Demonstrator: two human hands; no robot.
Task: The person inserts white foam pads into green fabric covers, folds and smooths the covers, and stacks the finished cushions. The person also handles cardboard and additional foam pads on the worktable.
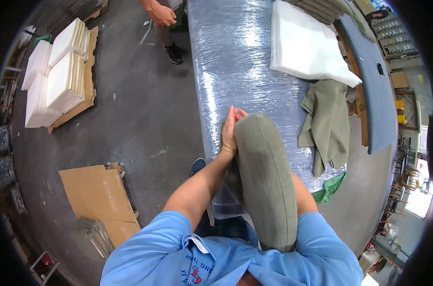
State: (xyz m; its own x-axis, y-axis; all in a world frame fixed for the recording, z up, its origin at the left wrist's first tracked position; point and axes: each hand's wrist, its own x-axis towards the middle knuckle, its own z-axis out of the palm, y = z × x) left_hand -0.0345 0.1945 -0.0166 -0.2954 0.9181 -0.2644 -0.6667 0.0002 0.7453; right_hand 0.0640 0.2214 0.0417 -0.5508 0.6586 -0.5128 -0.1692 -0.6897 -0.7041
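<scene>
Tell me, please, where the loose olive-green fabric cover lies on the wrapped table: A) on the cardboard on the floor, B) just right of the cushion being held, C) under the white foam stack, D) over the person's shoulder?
B: the loose green cover lies crumpled on the plastic-wrapped table, right of the green cushion that the left hand presses.

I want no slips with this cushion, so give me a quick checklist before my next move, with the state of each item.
1. Left hand flat against the green cushion's left side: ok.
2. Right hand on the cushion: cannot tell, it is hidden behind it.
3. Cushion standing on edge over the plastic-wrapped table: ok.
4. Loose green cover lying apart from the cushion: ok.
5. White padding stack away from the hands: ok.
6. Other person's hand well off at the table's far end: ok.
</scene>
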